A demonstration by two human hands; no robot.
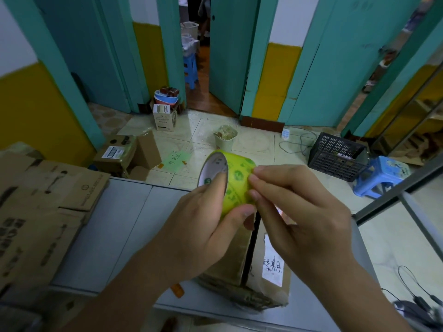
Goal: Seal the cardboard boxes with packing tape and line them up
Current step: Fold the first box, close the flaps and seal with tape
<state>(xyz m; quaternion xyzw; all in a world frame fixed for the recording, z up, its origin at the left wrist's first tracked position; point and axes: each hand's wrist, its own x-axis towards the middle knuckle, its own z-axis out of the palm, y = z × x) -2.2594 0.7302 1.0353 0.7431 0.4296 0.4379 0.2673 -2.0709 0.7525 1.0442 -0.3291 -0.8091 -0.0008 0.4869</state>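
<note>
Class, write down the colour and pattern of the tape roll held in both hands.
The tape roll is yellow-green with green printed marks, seen in the head view, the only one.

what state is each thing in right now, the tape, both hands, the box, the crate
tape roll, lifted above the box, held by both hands
left hand, grips the roll, a finger in its core
right hand, fingertips curled on the roll's outer face
cardboard box, on the table, flaps down, dark gap along the seam
black crate, lying tilted on the floor
</note>
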